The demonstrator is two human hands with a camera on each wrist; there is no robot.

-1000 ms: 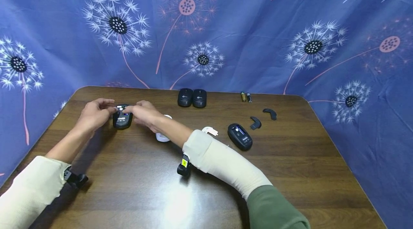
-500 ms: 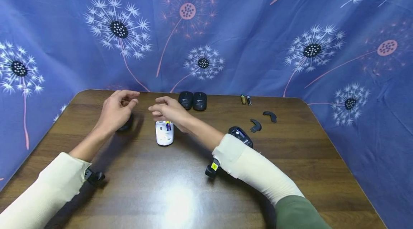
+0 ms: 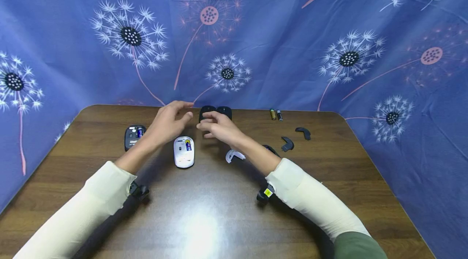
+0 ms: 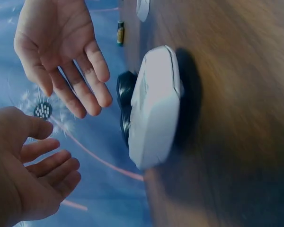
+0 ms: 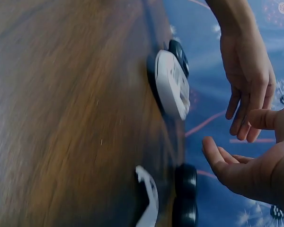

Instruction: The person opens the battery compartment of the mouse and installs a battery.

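Loosely relaxed left hand [image 3: 168,124], likewise right hand [image 3: 222,130], both holding nothing, smooth rounded white mouse [image 3: 184,157] nearby, wood-grained tabletop [image 3: 340,173]

Blue dandelion-print cloth [image 3: 278,35]; wooden table [image 3: 223,186]

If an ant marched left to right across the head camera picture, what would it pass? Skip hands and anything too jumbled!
Black mouse → white mouse → white piece → gold battery → dark battery → first curved black piece → second curved black piece.
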